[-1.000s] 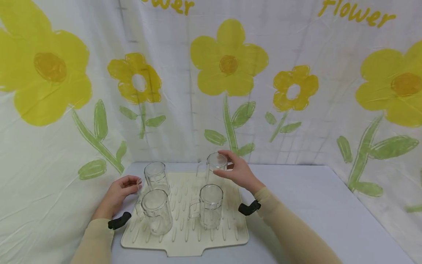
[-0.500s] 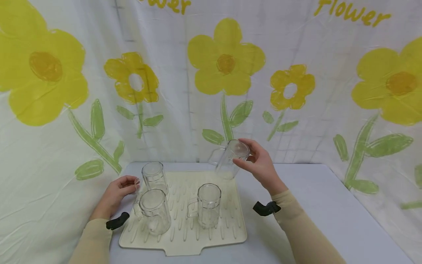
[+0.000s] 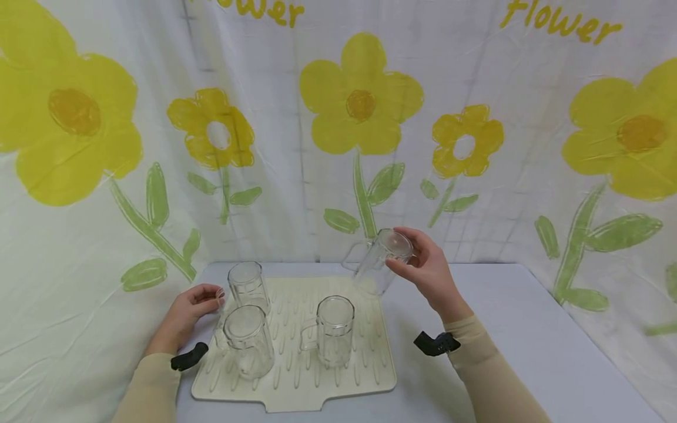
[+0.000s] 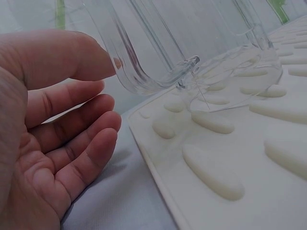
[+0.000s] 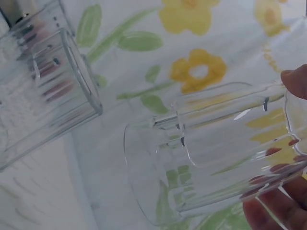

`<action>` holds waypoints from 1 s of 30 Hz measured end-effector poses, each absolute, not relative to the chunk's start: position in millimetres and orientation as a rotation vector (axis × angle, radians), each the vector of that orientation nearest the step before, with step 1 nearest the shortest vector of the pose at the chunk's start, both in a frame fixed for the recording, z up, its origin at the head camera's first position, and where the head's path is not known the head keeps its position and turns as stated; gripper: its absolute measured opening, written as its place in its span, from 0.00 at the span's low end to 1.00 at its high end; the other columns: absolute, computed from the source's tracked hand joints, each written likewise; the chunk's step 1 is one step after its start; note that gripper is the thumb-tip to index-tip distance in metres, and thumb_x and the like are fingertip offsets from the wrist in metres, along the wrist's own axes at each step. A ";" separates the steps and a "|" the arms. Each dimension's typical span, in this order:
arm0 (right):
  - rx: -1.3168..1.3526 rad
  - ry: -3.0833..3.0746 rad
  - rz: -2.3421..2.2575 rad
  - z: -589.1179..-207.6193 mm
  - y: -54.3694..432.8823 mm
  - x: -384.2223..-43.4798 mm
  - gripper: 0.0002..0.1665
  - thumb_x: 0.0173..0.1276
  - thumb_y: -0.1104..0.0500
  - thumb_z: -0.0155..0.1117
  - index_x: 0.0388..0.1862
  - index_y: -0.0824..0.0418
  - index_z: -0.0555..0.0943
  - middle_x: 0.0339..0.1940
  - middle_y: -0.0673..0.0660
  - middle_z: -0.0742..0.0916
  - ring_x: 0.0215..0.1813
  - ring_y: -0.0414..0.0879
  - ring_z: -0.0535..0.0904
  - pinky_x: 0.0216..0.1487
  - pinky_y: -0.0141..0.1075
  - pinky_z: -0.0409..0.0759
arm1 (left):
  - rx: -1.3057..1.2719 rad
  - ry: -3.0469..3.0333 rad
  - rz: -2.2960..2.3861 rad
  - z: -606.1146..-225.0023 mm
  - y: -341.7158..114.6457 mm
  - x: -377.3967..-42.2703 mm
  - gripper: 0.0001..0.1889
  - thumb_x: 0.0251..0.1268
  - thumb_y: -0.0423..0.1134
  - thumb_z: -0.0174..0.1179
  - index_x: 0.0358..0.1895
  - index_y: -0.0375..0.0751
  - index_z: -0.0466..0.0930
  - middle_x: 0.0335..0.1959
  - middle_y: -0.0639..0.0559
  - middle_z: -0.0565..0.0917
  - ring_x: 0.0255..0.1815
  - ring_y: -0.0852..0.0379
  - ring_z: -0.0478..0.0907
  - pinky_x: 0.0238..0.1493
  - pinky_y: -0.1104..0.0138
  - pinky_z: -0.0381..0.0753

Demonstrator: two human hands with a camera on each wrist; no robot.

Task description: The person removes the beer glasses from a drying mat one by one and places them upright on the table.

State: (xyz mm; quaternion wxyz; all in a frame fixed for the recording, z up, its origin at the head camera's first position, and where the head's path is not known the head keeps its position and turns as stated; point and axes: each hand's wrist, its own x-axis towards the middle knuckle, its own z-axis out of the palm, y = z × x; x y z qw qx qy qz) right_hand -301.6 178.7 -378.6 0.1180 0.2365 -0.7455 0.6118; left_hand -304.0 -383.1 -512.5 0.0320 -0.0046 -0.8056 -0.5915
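My right hand [image 3: 425, 264] grips a clear glass mug [image 3: 378, 264] near its upper end, thumb on the near side and fingers behind. The mug tilts, its handle [image 3: 355, 254] pointing left and its lower end overlapping the back right corner of the cream ridged drying mat [image 3: 293, 399]. In the right wrist view the fingers [image 5: 259, 208] show through the glass. At the mat's left edge, my left hand [image 3: 190, 308] has its thumb tip at the handle [image 4: 129, 72] of the back left mug [image 3: 248, 288]. Its other fingers are loosely curled beneath.
Two more glass mugs stand on the mat, one at the front left [image 3: 248, 343] and one at the front right [image 3: 335, 332]. White table [image 3: 508, 341] extends to the right. A flower-printed curtain [image 3: 285, 200] hangs close behind.
My right hand has lifted the back right mug off its spot, moved it right and tilted it. In the last half second it shifted slightly further right. The left hand stays at its handle.
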 end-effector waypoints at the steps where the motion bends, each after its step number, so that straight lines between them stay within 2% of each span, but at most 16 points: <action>1: 0.692 -2.180 1.794 -379.3 179.1 -301.3 0.41 0.73 0.62 0.79 0.82 0.53 0.75 0.69 0.54 0.86 0.60 0.44 0.86 0.51 0.31 0.89 | -0.014 -2.483 -1.815 -512.6 -382.8 -303.8 0.22 0.79 0.36 0.70 0.67 0.28 0.79 0.50 0.61 0.89 0.50 0.69 0.84 0.53 0.73 0.87; 9: 0.698 -2.142 1.797 -378.7 181.2 -301.2 0.41 0.73 0.64 0.79 0.82 0.54 0.75 0.68 0.53 0.86 0.59 0.45 0.86 0.51 0.32 0.89 | -0.078 -2.322 -1.902 -503.9 -385.8 -298.9 0.23 0.83 0.39 0.66 0.71 0.29 0.76 0.55 0.62 0.88 0.51 0.69 0.85 0.53 0.74 0.88; 14: 0.714 -2.125 1.796 -376.5 182.7 -299.0 0.41 0.72 0.65 0.79 0.82 0.54 0.76 0.68 0.53 0.86 0.61 0.45 0.86 0.52 0.31 0.89 | -0.240 -1.974 -2.085 -475.1 -385.5 -294.6 0.14 0.85 0.32 0.62 0.65 0.34 0.80 0.54 0.60 0.90 0.51 0.63 0.88 0.55 0.73 0.90; 17: 0.721 -2.116 1.784 -374.3 183.0 -296.8 0.41 0.72 0.65 0.79 0.82 0.54 0.76 0.69 0.53 0.86 0.63 0.45 0.85 0.54 0.31 0.88 | -0.371 -1.895 -2.054 -449.5 -381.7 -289.8 0.12 0.84 0.27 0.59 0.63 0.35 0.82 0.53 0.57 0.90 0.50 0.62 0.89 0.55 0.73 0.90; 20: 0.727 -2.111 1.772 -372.3 182.7 -294.5 0.41 0.72 0.65 0.78 0.82 0.55 0.76 0.69 0.53 0.86 0.64 0.44 0.85 0.57 0.30 0.87 | -0.479 -1.837 -2.010 -421.9 -371.6 -283.0 0.13 0.82 0.22 0.57 0.63 0.29 0.82 0.53 0.53 0.91 0.50 0.60 0.89 0.54 0.72 0.90; 24: 0.741 -2.094 1.768 -369.7 181.4 -289.8 0.41 0.72 0.66 0.78 0.82 0.55 0.76 0.70 0.53 0.85 0.65 0.44 0.85 0.59 0.30 0.86 | -0.557 -1.854 -1.906 -385.8 -346.7 -268.1 0.16 0.79 0.19 0.59 0.65 0.21 0.79 0.56 0.52 0.91 0.53 0.58 0.88 0.56 0.73 0.89; 30: 0.775 -2.057 1.779 -363.6 177.0 -279.2 0.41 0.70 0.68 0.78 0.80 0.56 0.76 0.71 0.54 0.85 0.66 0.46 0.85 0.63 0.30 0.85 | -0.762 -1.917 -1.745 -352.1 -299.6 -248.0 0.25 0.71 0.14 0.61 0.71 0.21 0.76 0.64 0.51 0.88 0.62 0.54 0.85 0.62 0.74 0.86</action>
